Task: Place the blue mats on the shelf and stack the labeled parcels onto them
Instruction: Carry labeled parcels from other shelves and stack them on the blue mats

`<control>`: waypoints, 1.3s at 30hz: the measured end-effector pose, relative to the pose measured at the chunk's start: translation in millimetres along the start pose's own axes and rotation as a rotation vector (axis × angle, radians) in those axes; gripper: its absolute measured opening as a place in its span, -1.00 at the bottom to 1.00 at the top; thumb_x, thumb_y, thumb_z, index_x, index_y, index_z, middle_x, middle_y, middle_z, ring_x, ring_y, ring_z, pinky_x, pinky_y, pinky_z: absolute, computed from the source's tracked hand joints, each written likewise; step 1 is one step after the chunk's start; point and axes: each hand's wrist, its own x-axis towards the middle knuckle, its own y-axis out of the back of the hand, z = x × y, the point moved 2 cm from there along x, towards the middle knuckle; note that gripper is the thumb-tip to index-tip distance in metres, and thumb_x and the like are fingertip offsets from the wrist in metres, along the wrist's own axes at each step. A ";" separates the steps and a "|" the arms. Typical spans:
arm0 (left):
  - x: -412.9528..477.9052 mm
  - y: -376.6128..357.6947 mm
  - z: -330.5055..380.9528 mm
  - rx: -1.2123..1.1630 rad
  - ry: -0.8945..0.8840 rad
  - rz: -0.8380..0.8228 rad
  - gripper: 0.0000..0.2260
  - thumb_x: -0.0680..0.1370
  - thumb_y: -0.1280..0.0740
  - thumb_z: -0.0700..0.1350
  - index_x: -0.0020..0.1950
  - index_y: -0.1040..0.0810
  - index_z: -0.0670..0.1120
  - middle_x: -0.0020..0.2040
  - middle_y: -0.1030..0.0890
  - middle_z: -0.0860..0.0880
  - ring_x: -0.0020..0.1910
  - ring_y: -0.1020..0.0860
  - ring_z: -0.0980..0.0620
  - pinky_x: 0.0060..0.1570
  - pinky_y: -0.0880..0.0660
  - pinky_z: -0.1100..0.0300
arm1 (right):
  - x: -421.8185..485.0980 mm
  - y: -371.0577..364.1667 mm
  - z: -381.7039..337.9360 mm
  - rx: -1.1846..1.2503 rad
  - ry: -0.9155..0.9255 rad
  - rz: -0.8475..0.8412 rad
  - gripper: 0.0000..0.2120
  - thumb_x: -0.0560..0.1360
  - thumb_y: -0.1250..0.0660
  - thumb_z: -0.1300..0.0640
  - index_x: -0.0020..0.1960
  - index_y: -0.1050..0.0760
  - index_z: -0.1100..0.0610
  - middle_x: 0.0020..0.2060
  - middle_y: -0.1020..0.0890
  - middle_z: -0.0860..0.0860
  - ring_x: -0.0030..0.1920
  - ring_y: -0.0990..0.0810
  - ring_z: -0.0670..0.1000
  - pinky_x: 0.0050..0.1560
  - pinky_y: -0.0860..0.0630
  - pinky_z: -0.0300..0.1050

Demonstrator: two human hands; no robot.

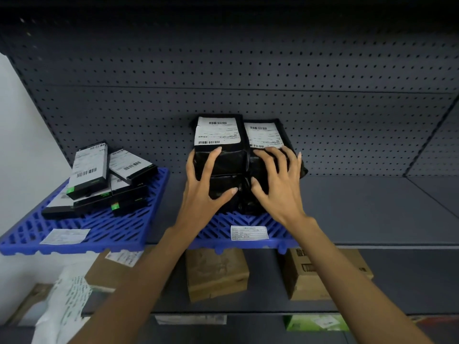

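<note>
Hands (244,181) press black parcels (242,167) (labeled) — blue mat (223,230).

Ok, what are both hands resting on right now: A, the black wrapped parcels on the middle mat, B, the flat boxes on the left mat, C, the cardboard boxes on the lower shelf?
A: the left hand and right hand lie spread on the black wrapped parcels on the middle blue mat.
</note>
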 end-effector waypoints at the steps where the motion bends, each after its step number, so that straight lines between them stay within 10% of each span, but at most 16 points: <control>1: 1.6 -1.8 2.1 -0.004 0.008 -0.001 -0.24 0.43 -0.36 0.34 0.52 -0.03 0.38 0.56 0.10 0.11 0.48 -0.29 -0.16 0.20 -0.50 -0.29 | 1.5 -1.0 1.3 0.003 -0.007 -0.004 -0.47 0.50 -0.26 -0.06 0.44 -0.33 0.01 0.39 -0.35 0.01 0.50 -0.14 0.15 0.54 0.11 0.25; 10: -3.0 20.3 9.8 0.014 -0.004 -0.109 -0.29 0.55 -0.33 0.18 0.50 0.10 0.44 0.60 0.15 0.08 0.52 -0.22 -0.19 0.22 -0.49 -0.24 | 6.1 10.5 -12.8 0.044 -0.063 0.024 -0.60 0.59 -0.18 0.06 0.42 -0.33 0.03 0.39 -0.37 0.01 0.54 -0.12 0.11 0.53 0.15 0.27; 15: -20.5 70.0 -1.8 0.248 -0.093 -0.068 -0.24 0.58 -0.28 0.16 0.56 0.22 0.30 0.62 0.03 0.09 0.41 -0.42 -0.05 -0.16 -0.63 0.02 | 20.1 13.5 -78.5 0.101 0.102 0.111 -0.59 0.58 -0.16 0.16 0.42 -0.34 0.03 0.37 -0.41 -0.02 0.52 -0.19 0.06 0.54 0.03 0.14; 21: -50.6 139.2 -42.4 0.506 -0.080 -0.030 -0.36 0.62 -0.26 0.09 0.61 -0.08 -0.06 0.54 -0.27 -0.09 0.51 -0.28 -0.08 0.40 -0.36 -0.02 | 16.0 -20.0 -164.3 0.191 0.357 -0.121 -0.65 0.61 -0.17 0.16 0.39 -0.40 0.05 0.32 -0.47 -0.01 0.45 -0.31 0.04 0.47 -0.25 -0.03; 39: -27.7 190.4 -174.4 0.665 0.388 -0.131 -0.39 0.60 -0.05 0.27 0.61 0.01 0.13 0.62 -0.01 -0.01 0.59 0.06 -0.22 0.53 -0.06 -0.19 | 62.4 -180.1 -219.1 0.194 0.211 -0.614 -0.42 0.63 -0.07 -0.22 0.58 -0.06 -0.08 0.59 -0.02 -0.01 0.57 0.09 0.28 0.48 -0.09 0.29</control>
